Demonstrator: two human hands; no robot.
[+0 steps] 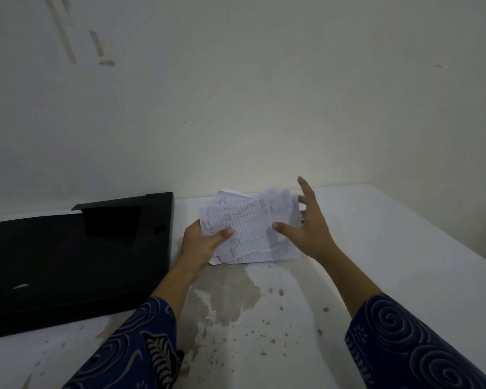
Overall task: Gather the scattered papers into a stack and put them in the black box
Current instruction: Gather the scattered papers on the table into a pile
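At mid-frame above the counter [376, 248], the left hand [199, 245] pinches loose, misaligned papers [250, 223]; the right hand [309, 220] is spread beside them. Light, floppy, slippery: grip both short edges. The black box [68, 262] sits left.

I see a white table [390, 248] in front of me, its paint worn off in a brownish patch [230, 299] near the middle with small chips scattered around it. Behind the table stands a pale wall [236, 94], marked with greyish smears [96, 46] at upper left.
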